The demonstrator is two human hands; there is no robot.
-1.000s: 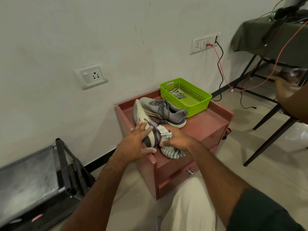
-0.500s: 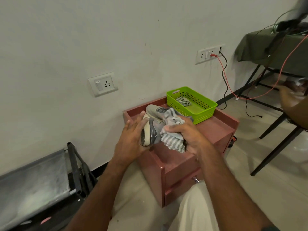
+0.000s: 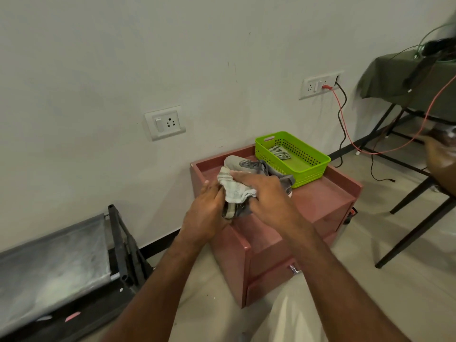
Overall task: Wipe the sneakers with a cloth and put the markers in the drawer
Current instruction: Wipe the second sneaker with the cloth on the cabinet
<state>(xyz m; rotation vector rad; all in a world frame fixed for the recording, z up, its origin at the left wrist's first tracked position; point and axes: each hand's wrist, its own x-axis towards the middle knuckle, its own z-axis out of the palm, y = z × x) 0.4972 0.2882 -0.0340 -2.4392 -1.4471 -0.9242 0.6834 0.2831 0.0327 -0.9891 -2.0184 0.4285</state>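
Left hand (image 3: 206, 213) grips the light, firm-soled sneaker (image 3: 234, 210) at its heel; right hand (image 3: 265, 193) presses the soft, limp cloth (image 3: 233, 188) against it.

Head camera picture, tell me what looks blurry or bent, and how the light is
Head view: soft even light with faint shadows; the wide lens bows the wall socket and cabinet edges; motion blur smears another person's hand at the right edge, while the cloth and green basket stay fairly sharp.

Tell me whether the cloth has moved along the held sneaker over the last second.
Yes. The cloth has gone from the cabinet's front edge up toward the wall, now lying level with the resting sneaker's toe.
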